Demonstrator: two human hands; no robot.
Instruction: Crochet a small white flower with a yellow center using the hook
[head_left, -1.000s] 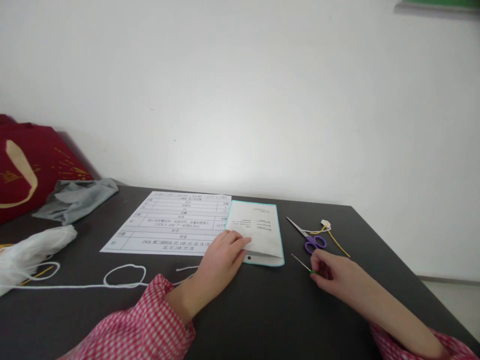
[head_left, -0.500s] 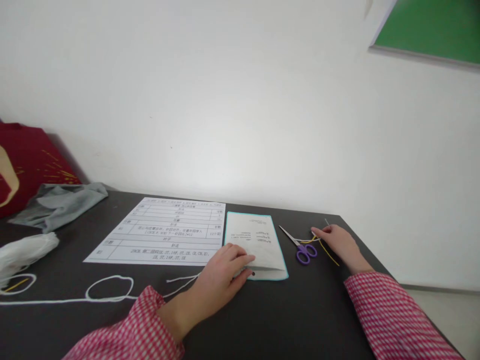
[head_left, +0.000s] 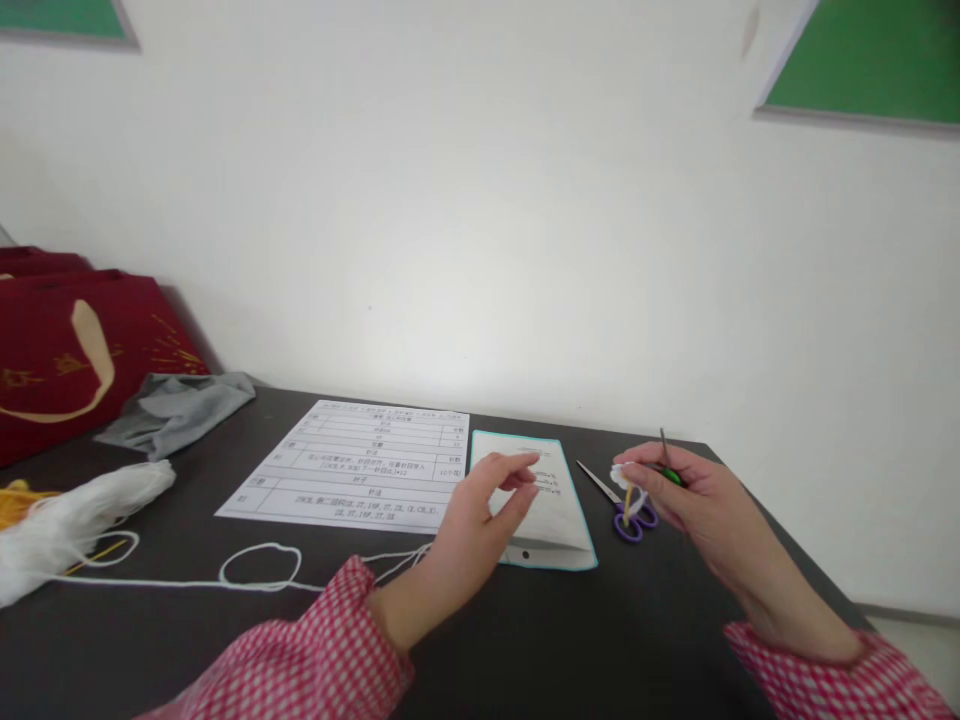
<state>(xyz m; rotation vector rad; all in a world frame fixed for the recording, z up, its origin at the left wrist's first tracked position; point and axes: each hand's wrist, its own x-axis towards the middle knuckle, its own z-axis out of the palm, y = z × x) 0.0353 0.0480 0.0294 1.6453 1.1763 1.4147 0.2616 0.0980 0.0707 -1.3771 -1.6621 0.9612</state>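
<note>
My right hand, raised over the table's right side, grips a crochet hook with a green handle, its metal shaft pointing up. Pinched at the same fingertips is a small white crocheted piece, from which a short yellow strand hangs. Just below and behind it lie purple-handled scissors. My left hand hovers over a white packet with a light-blue edge; its fingers are bent, thumb and forefinger apart, nothing visible between them. White yarn passes behind the left wrist.
A printed pattern sheet lies left of the packet. At far left are a white yarn skein, some yellow yarn, a grey mesh pouch and red gift bags. A white wall stands behind the dark table.
My right hand has lifted the crochet hook and white piece off the table beside the scissors. My left hand has risen from the packet. The view has turned slightly left.
</note>
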